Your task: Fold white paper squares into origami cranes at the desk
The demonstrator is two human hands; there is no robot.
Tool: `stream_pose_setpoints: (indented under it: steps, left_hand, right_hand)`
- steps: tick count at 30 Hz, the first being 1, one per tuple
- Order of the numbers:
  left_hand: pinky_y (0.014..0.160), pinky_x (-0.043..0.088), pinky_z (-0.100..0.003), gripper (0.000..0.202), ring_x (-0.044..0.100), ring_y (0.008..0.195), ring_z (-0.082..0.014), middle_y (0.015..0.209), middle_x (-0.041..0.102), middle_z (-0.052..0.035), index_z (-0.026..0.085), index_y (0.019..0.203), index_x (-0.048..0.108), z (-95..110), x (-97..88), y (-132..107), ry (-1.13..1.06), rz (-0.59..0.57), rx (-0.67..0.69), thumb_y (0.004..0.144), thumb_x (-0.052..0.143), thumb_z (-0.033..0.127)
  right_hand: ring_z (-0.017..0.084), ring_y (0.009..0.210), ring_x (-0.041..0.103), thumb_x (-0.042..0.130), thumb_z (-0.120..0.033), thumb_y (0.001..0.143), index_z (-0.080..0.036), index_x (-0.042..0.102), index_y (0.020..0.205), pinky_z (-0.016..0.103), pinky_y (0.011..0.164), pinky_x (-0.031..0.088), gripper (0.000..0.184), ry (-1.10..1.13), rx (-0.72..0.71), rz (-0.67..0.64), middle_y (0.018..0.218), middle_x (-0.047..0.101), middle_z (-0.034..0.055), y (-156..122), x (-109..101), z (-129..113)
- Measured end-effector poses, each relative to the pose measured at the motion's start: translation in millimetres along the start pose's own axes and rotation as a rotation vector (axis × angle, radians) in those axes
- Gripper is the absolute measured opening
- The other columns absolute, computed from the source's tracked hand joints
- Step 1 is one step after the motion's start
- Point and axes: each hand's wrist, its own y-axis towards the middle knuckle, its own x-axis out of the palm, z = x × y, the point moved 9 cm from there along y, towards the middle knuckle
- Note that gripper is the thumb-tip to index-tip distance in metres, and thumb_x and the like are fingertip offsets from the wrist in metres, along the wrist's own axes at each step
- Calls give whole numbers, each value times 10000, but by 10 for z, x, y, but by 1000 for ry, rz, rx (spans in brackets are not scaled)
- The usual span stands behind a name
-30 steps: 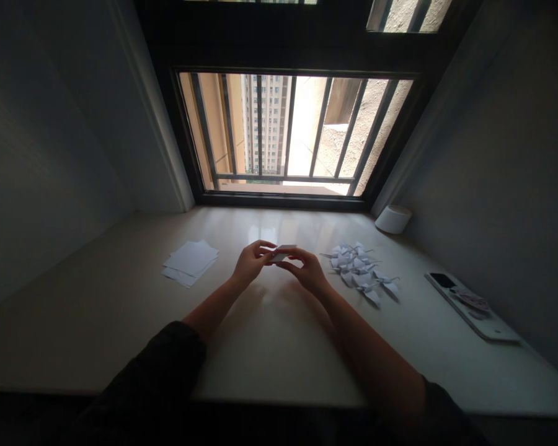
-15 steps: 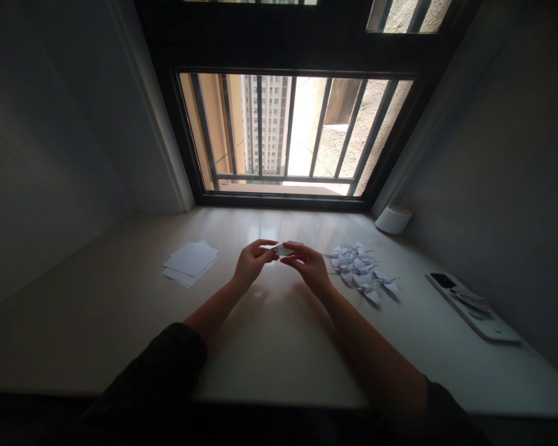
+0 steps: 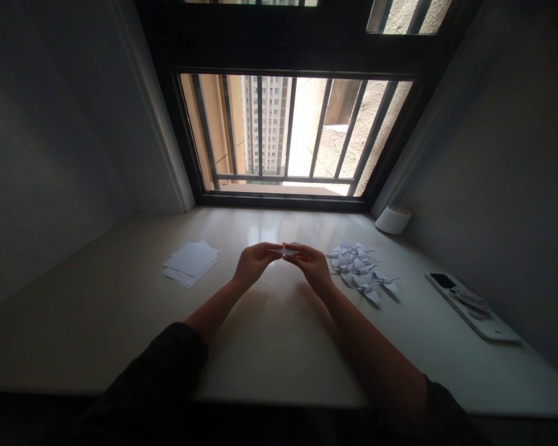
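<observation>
Between my two hands is a small folded piece of white paper (image 3: 286,251), mostly covered by my fingers. My left hand (image 3: 254,263) pinches its left side, thumb below and fingers above. My right hand (image 3: 310,265) grips the right side in the same way, and the fingertips of both hands nearly meet. To the right of my right hand lies a pile of folded white paper pinwheels (image 3: 356,266). A short stack of flat white paper sheets (image 3: 190,263) rests left of my left hand.
The pale sill (image 3: 279,347) runs up to a barred window (image 3: 279,201). A white cylindrical object (image 3: 393,220) leans in the back right corner. At the right, a phone (image 3: 472,310) lies near the wall.
My left fingers have slid a little right, closer to my right fingertips. The paper is tilted flatter and shows less of its surface.
</observation>
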Motion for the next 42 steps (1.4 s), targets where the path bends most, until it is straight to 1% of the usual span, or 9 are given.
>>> stream_pose_setpoints:
  steps: [3,6,10,14,20,25,29,34,42]
  left_hand:
    - [830,525,-364,263,677,834,-221,875,725,-56,190,884,718,73,-35,-20,63,32,66,661,734,327]
    - [816,531,-359,209,680,804,-215,828,728,-38,204,834,729,124,-71,-36,105,62,99,665,731,326]
    - [806,530,-351,172,678,796,-210,802,728,-32,214,809,735,138,-83,-47,156,77,109,679,719,327]
    - [789,535,-349,172,680,770,-205,786,727,-35,203,795,733,89,-93,-55,82,123,84,676,720,327]
    - [787,534,-356,189,679,760,-206,776,726,-43,194,774,730,45,-99,-57,42,161,43,661,725,346]
    - [780,529,-354,205,675,759,-208,765,725,-49,193,775,734,22,-119,-50,75,164,18,655,725,359]
    - [779,526,-350,223,671,746,-203,759,725,-50,191,793,738,-29,-119,-45,65,153,-1,644,735,358]
    - [780,515,-344,263,666,765,-209,776,727,-58,191,821,742,-71,-119,-40,82,135,-42,621,752,363]
    - [767,515,-339,300,668,765,-210,791,727,-63,175,822,732,-63,-137,-62,25,198,-47,586,776,357]
  right_hand:
    - [228,856,669,795,-307,577,-230,724,881,387,811,530,321,43,11,14,993,710,54,-6,9,-10]
    - [226,830,674,800,-290,570,-230,735,813,386,812,529,258,62,-6,26,905,728,42,-8,13,-41]
    - [225,796,675,790,-297,587,-221,740,740,391,812,523,178,37,-20,44,803,735,35,-18,6,-81]
    - [219,752,673,794,-310,577,-223,741,721,393,786,523,176,53,6,91,747,733,29,-26,-14,-68]
    - [206,723,661,777,-347,597,-227,735,721,383,749,527,177,67,4,96,736,725,24,-22,0,-59]
    - [192,710,661,722,-417,653,-225,731,778,358,707,535,229,33,16,46,817,725,33,-15,29,-42]
    - [182,654,654,746,-389,627,-208,734,763,350,684,528,228,24,60,105,797,727,48,-14,-45,13]
    - [178,668,643,768,-344,607,-212,736,730,344,700,516,183,29,9,141,727,721,31,-7,-93,1]
    - [202,730,655,781,-339,588,-223,738,740,373,757,521,196,42,-8,159,749,725,26,5,-121,17]
